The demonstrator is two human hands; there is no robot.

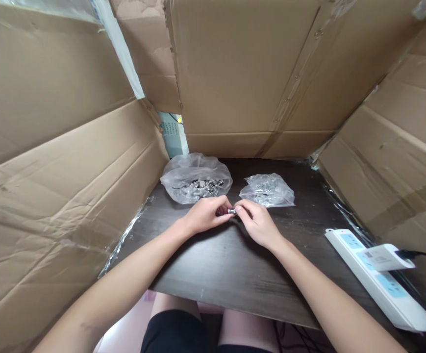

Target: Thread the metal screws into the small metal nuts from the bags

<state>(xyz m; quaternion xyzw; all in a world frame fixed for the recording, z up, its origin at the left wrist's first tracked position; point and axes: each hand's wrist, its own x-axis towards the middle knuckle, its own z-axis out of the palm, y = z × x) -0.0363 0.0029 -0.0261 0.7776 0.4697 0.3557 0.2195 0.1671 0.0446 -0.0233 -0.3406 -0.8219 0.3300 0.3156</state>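
My left hand (210, 214) and my right hand (258, 223) meet above the middle of the dark table. Between their fingertips is a small silvery bolt-like metal piece (231, 211), pinched from both sides. Its finer shape is too small to make out, and the fingers cover part of it. Just behind my left hand sits an open clear plastic bag (172, 189) with many small metal parts (202, 184) inside. A second, smaller clear bag (267, 190) of shiny small pieces lies behind my right hand.
Cardboard walls (242, 68) enclose the dark table (213, 267) at the back and both sides. On the right, a white power strip (385, 282) holds a plugged-in white adapter (389, 257) with a black cable. My legs are below the front edge.
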